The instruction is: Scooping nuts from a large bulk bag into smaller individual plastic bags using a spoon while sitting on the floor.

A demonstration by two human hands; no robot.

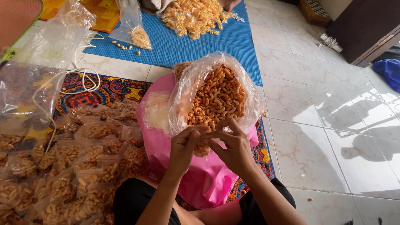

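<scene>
My left hand (183,148) and my right hand (233,143) meet in front of me, both pinching the top of a small clear packet of orange snack sticks (202,149). The packet hangs between my fingers, partly hidden by them. Just beyond my hands stands a big clear plastic bag (216,98), open and full of the same orange snack sticks. It rests on a pink plastic sheet (204,179) that covers my lap. A stack of empty small clear packets (156,110) lies on the pink sheet to the left of the big bag.
Several filled small packets (79,166) are piled on a patterned mat at my left. A large clear bag (33,79) and a white cord (85,77) lie further left. A blue mat (187,46) with another snack pile (193,16) lies ahead. White floor tiles (325,125) extend right.
</scene>
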